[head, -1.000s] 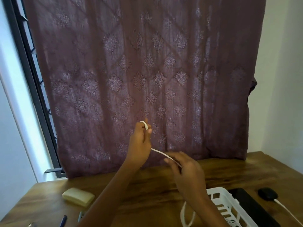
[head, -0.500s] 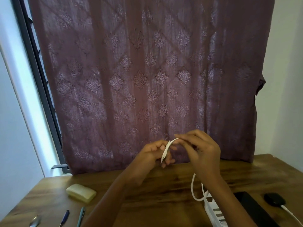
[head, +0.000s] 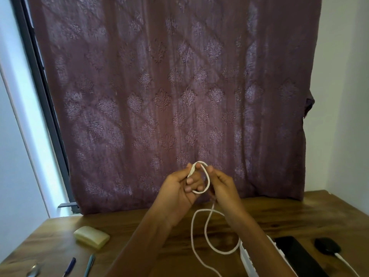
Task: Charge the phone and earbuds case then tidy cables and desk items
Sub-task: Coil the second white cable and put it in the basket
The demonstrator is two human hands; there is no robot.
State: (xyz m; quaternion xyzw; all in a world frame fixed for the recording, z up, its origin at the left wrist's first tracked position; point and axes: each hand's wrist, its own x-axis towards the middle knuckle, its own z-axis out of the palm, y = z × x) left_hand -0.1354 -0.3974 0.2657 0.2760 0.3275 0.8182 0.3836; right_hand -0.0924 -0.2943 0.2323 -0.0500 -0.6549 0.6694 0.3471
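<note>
You held the cable point(head: 208, 181) up over the far surface point(head: 109, 222), looped between both hands. Your left hand point(head: 177, 190) had its grip clenched round one side of the loop. Your right hand point(head: 224, 186) seemed to pinch the other side, its fingertips partly hidden. The slack hung down to the surface, left of the phone point(head: 295, 254) and case point(head: 327, 247).

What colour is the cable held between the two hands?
White. The head view shows the cable looped around the left hand, bright against the purple patterned curtain.

Head cam, looks fwd/down over desk point(head: 279, 214), close to curtain point(head: 169, 96).
</note>
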